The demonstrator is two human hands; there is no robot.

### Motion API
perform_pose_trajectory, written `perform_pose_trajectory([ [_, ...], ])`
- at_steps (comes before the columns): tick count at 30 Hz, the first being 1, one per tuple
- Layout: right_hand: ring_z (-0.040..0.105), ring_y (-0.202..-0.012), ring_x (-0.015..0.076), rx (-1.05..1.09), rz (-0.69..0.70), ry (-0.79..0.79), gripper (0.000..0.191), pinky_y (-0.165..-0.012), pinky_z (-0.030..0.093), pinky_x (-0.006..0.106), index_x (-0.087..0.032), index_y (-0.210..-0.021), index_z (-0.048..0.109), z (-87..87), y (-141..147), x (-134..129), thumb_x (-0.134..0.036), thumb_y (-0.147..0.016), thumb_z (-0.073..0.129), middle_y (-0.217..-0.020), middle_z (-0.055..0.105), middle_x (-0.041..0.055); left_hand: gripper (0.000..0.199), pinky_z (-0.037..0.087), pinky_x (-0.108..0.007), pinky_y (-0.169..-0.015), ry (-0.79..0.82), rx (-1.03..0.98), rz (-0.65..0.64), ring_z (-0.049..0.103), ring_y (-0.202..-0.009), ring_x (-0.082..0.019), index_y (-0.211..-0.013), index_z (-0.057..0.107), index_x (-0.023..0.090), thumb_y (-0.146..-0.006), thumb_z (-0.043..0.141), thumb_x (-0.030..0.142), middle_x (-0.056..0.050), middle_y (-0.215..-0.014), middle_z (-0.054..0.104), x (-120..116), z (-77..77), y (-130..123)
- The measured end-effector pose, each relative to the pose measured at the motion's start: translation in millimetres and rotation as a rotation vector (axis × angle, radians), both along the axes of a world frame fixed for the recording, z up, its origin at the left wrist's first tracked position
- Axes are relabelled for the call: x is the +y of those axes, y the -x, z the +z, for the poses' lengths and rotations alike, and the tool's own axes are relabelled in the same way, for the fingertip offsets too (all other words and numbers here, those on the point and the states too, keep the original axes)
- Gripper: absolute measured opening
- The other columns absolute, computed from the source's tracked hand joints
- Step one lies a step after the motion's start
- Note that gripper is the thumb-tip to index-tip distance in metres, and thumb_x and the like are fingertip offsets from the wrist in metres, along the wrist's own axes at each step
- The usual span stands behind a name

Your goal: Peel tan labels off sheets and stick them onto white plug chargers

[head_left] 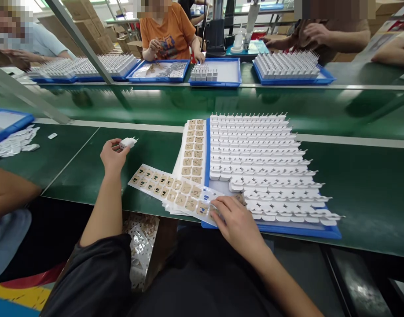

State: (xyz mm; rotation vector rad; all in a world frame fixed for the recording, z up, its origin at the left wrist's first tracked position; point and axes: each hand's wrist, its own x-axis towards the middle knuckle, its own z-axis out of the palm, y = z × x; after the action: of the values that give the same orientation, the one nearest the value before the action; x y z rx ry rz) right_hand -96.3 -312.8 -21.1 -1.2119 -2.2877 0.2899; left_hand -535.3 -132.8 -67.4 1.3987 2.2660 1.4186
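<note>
A small white plug adapter, its metal pins pointing right, is held in my left hand above the green bench. My right hand has its fingers together at the right end of a sheet of tan stickers; whether they pinch a sticker or the sheet is hard to tell. This sheet lies slanted over a stack of similar sheets. Right of the stack, a blue tray holds many rows of white plug adapters, with a gap near its left front corner.
A green conveyor belt runs beyond the bench. Across it stand more blue trays of adapters, with people seated behind. At the left are white pieces and a neighbour's arm. Below the bench edge, a box holds scrap sheets.
</note>
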Motion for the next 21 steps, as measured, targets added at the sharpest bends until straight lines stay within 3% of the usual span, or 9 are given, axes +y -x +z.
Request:
perform_pose_trajectory([
  [5,0.071,-0.085,0.0288,-0.048,-0.123,0.047,0.025,-0.065,0.058,0.041,-0.016,-0.12,0.061,-17.0,9.9,-5.2,-0.02,-0.096,0.053,-0.124,0.065,0.0165,0.026,0.057,-0.034,-0.075,0.079,0.017,0.043,0.064,-0.082,-0.016,-0.105,0.063,0.013,-0.09,0.069,0.034,-0.004,-0.098,0.066,2.6,-10.8,20.6],
  [7,0.072,-0.087,0.0275,0.035,-0.125,0.082,0.027,-0.066,0.06,0.041,-0.019,-0.122,0.06,-19.4,8.4,-4.9,-0.018,-0.097,0.05,-0.13,0.063,0.0157,0.031,0.055,-0.04,-0.082,0.067,0.045,0.045,0.065,-0.089,-0.019,-0.102,0.062,0.012,-0.087,0.071,0.038,-0.004,-0.096,0.066,1.3,-9.2,19.6],
  [10,0.071,-0.087,0.0231,0.255,-0.122,0.156,0.028,-0.073,0.061,0.039,-0.022,-0.121,0.06,-19.7,4.6,-2.6,-0.015,-0.097,0.05,-0.128,0.063,0.0133,0.047,0.041,-0.05,-0.105,0.005,0.122,0.012,0.059,-0.114,-0.028,-0.096,0.06,0.01,-0.078,0.074,0.052,-0.005,-0.099,0.066,-4.4,1.4,1.3],
  [12,0.07,-0.08,0.0195,0.369,-0.122,0.191,0.027,-0.075,0.061,0.038,-0.024,-0.118,0.062,-18.3,2.7,-0.8,-0.014,-0.096,0.051,-0.124,0.063,0.0116,0.052,0.032,-0.051,-0.112,-0.031,0.179,-0.06,0.051,-0.127,-0.031,-0.096,0.062,0.01,-0.077,0.07,0.058,-0.008,-0.109,0.066,-14.9,13.5,-28.2],
  [13,0.069,-0.078,0.0182,0.408,-0.116,0.2,0.028,-0.076,0.061,0.037,-0.025,-0.118,0.062,-17.3,2.3,-0.1,-0.013,-0.095,0.052,-0.123,0.063,0.0112,0.053,0.032,-0.051,-0.112,-0.033,0.202,-0.127,0.051,-0.128,-0.032,-0.099,0.064,0.011,-0.076,0.072,0.057,-0.01,-0.115,0.066,-23.2,20.9,-48.5],
  [15,0.067,-0.076,0.0168,0.458,-0.093,0.203,0.03,-0.077,0.06,0.038,-0.026,-0.12,0.062,-14.5,2.2,0.5,-0.012,-0.095,0.053,-0.122,0.061,0.0107,0.042,0.048,-0.044,-0.099,0.029,0.219,-0.358,0.063,-0.111,-0.028,-0.102,0.069,0.018,-0.078,0.073,0.053,-0.007,-0.111,0.071,-45.0,38.4,-96.6],
  [16,0.066,-0.077,0.0165,0.477,-0.082,0.196,0.03,-0.078,0.06,0.038,-0.027,-0.121,0.062,-12.8,2.5,0.5,-0.012,-0.096,0.053,-0.123,0.061,0.0107,0.036,0.051,-0.043,-0.096,0.113,0.22,-0.583,0.064,-0.111,-0.028,-0.107,0.069,0.021,-0.086,0.066,0.05,-0.007,-0.115,0.071,-57.0,48.0,-122.0],
  [18,0.066,-0.08,0.0174,0.507,-0.07,0.172,0.031,-0.08,0.059,0.039,-0.028,-0.121,0.062,-9.5,3.2,-0.3,-0.013,-0.096,0.054,-0.125,0.06,0.0107,0.036,0.051,-0.042,-0.098,0.226,0.199,-0.991,0.063,-0.117,-0.028,-0.117,0.067,0.026,-0.088,0.064,0.048,-0.008,-0.121,0.07,-78.3,67.2,-168.3],
  [21,0.066,-0.096,0.022,0.546,-0.072,0.122,0.029,-0.085,0.058,0.041,-0.028,-0.117,0.065,-4.8,3.8,-1.9,-0.011,-0.095,0.056,-0.123,0.061,0.0096,0.04,0.053,-0.035,-0.093,0.35,0.071,-1.365,0.067,-0.109,-0.025,-0.121,0.066,0.028,-0.084,0.072,0.041,-0.007,-0.115,0.072,-91.8,88.4,-211.4],
])
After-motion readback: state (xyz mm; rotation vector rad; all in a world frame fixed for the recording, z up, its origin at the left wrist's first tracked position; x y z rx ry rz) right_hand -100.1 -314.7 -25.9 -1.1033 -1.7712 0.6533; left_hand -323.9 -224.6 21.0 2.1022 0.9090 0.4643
